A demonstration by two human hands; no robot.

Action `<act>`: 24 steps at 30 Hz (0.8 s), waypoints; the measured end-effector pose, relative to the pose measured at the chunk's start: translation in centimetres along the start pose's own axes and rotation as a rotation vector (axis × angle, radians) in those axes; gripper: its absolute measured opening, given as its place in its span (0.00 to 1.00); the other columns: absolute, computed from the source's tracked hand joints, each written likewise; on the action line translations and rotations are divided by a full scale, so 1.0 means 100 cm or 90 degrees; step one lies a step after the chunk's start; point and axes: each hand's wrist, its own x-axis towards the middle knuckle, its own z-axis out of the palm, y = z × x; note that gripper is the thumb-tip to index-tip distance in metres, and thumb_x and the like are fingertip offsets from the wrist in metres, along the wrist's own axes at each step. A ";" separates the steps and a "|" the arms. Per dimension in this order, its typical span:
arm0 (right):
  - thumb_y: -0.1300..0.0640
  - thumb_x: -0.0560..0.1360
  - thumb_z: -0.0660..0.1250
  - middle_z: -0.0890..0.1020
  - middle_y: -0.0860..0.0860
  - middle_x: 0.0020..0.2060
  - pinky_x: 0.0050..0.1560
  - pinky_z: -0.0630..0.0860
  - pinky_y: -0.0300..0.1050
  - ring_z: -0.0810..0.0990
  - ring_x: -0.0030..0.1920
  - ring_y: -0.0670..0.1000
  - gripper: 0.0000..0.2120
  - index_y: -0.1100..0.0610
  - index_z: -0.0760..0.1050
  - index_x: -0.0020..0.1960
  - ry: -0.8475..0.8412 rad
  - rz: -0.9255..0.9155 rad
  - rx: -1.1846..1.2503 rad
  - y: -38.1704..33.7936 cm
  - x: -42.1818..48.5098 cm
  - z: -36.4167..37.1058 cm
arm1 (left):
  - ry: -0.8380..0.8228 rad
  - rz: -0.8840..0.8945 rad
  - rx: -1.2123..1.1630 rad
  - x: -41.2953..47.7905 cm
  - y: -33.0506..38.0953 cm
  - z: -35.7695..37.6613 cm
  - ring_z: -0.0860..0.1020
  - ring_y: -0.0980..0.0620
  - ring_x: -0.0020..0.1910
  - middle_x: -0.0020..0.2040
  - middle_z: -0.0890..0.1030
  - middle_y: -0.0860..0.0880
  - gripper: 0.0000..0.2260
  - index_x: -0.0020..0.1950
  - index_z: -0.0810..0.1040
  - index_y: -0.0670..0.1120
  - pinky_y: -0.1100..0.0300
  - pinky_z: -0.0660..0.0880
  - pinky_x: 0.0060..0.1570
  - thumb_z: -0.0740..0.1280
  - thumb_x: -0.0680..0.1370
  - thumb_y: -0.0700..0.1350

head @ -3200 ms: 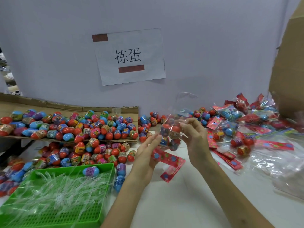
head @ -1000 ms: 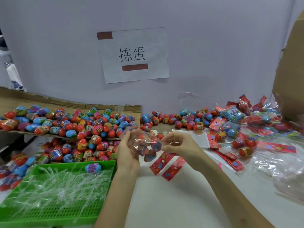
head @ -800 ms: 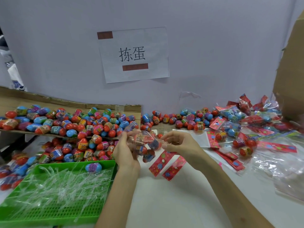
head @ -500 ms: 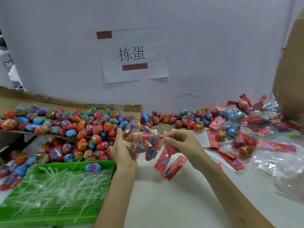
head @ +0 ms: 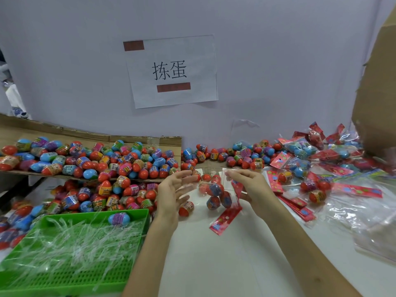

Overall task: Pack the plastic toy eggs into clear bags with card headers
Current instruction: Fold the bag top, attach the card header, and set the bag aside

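Pinching the clear plastic bag of red-and-blue toy eggs (head: 215,195), the right hand (head: 251,188) holds it over the white bench (head: 214,266); the left hand (head: 172,195), fingers spread, is at its nine o'clock. That lone pinch could slip, spilling eggs.

Right of the green tray (head: 75,279) the white table (head: 214,264) lay open; loose eggs (head: 107,196) crowded behind it, bagged packs (head: 300,151) farther right.
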 end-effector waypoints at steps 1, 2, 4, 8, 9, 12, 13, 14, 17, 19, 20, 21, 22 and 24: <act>0.53 0.78 0.72 0.85 0.52 0.52 0.44 0.78 0.46 0.80 0.54 0.53 0.07 0.55 0.85 0.53 0.002 0.008 0.002 0.001 0.001 -0.002 | -0.001 -0.015 0.014 0.001 0.000 0.000 0.83 0.45 0.58 0.55 0.87 0.48 0.19 0.60 0.83 0.45 0.47 0.75 0.61 0.54 0.79 0.40; 0.53 0.78 0.72 0.85 0.52 0.50 0.42 0.77 0.46 0.80 0.50 0.51 0.07 0.55 0.85 0.53 0.002 0.014 0.003 0.002 0.001 -0.004 | -0.002 -0.029 0.031 0.002 0.000 0.001 0.83 0.45 0.57 0.56 0.87 0.47 0.19 0.59 0.82 0.45 0.47 0.76 0.61 0.54 0.77 0.37; 0.54 0.78 0.72 0.85 0.52 0.47 0.37 0.76 0.43 0.79 0.43 0.49 0.07 0.56 0.85 0.53 0.000 0.023 0.005 0.005 0.003 -0.006 | -0.001 -0.043 0.070 0.004 -0.001 0.003 0.83 0.45 0.57 0.56 0.86 0.46 0.18 0.57 0.82 0.45 0.48 0.78 0.59 0.57 0.76 0.32; 0.54 0.77 0.73 0.86 0.53 0.48 0.40 0.76 0.44 0.81 0.46 0.51 0.08 0.56 0.85 0.54 -0.007 0.052 0.004 0.009 0.007 -0.012 | 0.002 0.017 0.133 0.008 -0.013 0.000 0.87 0.50 0.47 0.49 0.88 0.48 0.07 0.55 0.84 0.46 0.54 0.82 0.52 0.69 0.81 0.37; 0.54 0.77 0.74 0.87 0.53 0.46 0.40 0.76 0.44 0.81 0.46 0.52 0.08 0.56 0.85 0.53 -0.019 0.058 -0.001 0.008 0.008 -0.014 | 0.012 0.035 0.133 0.008 -0.015 -0.001 0.87 0.51 0.44 0.46 0.88 0.50 0.05 0.54 0.85 0.46 0.56 0.82 0.48 0.70 0.81 0.39; 0.56 0.75 0.75 0.88 0.53 0.43 0.42 0.78 0.44 0.83 0.47 0.52 0.06 0.56 0.86 0.51 -0.039 0.053 -0.037 0.007 0.009 -0.021 | 0.059 0.072 0.120 0.012 -0.016 -0.004 0.86 0.53 0.39 0.44 0.88 0.50 0.06 0.53 0.84 0.48 0.58 0.82 0.40 0.70 0.81 0.38; 0.56 0.75 0.76 0.88 0.52 0.42 0.43 0.78 0.44 0.84 0.48 0.52 0.05 0.57 0.86 0.49 -0.036 0.037 -0.059 0.008 0.010 -0.024 | 0.075 0.086 0.118 0.012 -0.016 -0.004 0.86 0.53 0.38 0.44 0.88 0.50 0.06 0.52 0.84 0.48 0.59 0.81 0.37 0.70 0.80 0.38; 0.57 0.74 0.76 0.88 0.52 0.41 0.44 0.78 0.45 0.85 0.48 0.52 0.04 0.57 0.86 0.48 -0.031 0.016 -0.081 0.009 0.011 -0.027 | 0.089 0.101 0.116 0.013 -0.016 -0.004 0.86 0.53 0.37 0.43 0.88 0.50 0.06 0.52 0.83 0.48 0.60 0.80 0.34 0.70 0.80 0.37; 0.56 0.74 0.76 0.88 0.50 0.40 0.45 0.80 0.45 0.85 0.49 0.52 0.02 0.55 0.86 0.46 -0.027 -0.032 -0.136 0.010 0.013 -0.030 | 0.118 0.141 0.124 0.013 -0.017 -0.002 0.86 0.54 0.37 0.40 0.87 0.53 0.07 0.51 0.82 0.50 0.64 0.78 0.31 0.71 0.80 0.38; 0.55 0.75 0.75 0.87 0.48 0.41 0.45 0.80 0.42 0.85 0.49 0.50 0.01 0.52 0.86 0.45 -0.030 -0.078 -0.195 0.010 0.015 -0.031 | 0.119 0.161 0.134 0.013 -0.017 -0.001 0.86 0.54 0.37 0.40 0.87 0.53 0.06 0.50 0.82 0.50 0.64 0.79 0.31 0.71 0.80 0.38; 0.56 0.76 0.74 0.86 0.47 0.43 0.45 0.79 0.40 0.84 0.49 0.48 0.02 0.50 0.85 0.46 -0.029 -0.111 -0.241 0.010 0.015 -0.030 | 0.117 0.170 0.141 0.013 -0.017 -0.001 0.86 0.54 0.37 0.40 0.87 0.54 0.06 0.50 0.83 0.50 0.63 0.79 0.32 0.71 0.80 0.38; 0.56 0.78 0.73 0.85 0.45 0.45 0.45 0.78 0.38 0.83 0.50 0.46 0.03 0.48 0.84 0.47 -0.027 -0.150 -0.286 0.010 0.015 -0.030 | 0.115 0.178 0.146 0.014 -0.018 -0.001 0.86 0.54 0.37 0.40 0.87 0.54 0.06 0.50 0.83 0.50 0.63 0.79 0.32 0.71 0.80 0.39; 0.56 0.78 0.72 0.84 0.44 0.47 0.45 0.76 0.36 0.82 0.50 0.43 0.04 0.47 0.82 0.49 -0.024 -0.196 -0.320 0.009 0.014 -0.029 | 0.114 0.184 0.150 0.014 -0.018 -0.001 0.85 0.54 0.37 0.41 0.87 0.55 0.06 0.50 0.83 0.50 0.63 0.80 0.32 0.71 0.80 0.39; 0.54 0.78 0.71 0.82 0.40 0.51 0.47 0.73 0.35 0.80 0.52 0.39 0.07 0.44 0.80 0.55 -0.021 -0.287 -0.348 0.008 0.011 -0.024 | 0.104 0.192 0.152 0.014 -0.019 0.000 0.85 0.54 0.37 0.41 0.87 0.56 0.06 0.50 0.83 0.51 0.65 0.79 0.32 0.71 0.80 0.39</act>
